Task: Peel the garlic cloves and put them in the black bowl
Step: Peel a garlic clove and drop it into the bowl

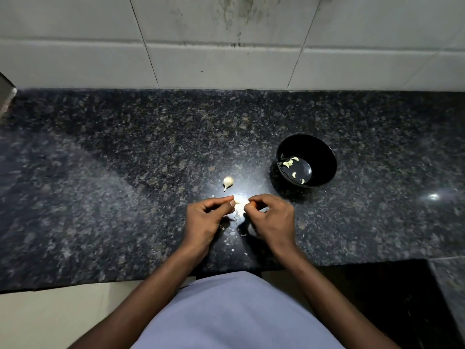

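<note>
1. Both my hands work one garlic clove (240, 204) near the tabletop's (125, 159) front edge: my left hand (205, 219) has a pinching grip on one end, my right hand (273, 217) pinches the other.
2. Bits of peel (232, 234) lie under my hands.
3. Another unpeeled clove (228, 182) lies just behind my left hand.
4. Toward the right edge stands the black bowl (324, 157), holding peeled cloves (289, 162).

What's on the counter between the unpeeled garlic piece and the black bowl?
Nothing: in the head view, only bare speckled counter lies between the garlic piece and the black bowl.
</note>
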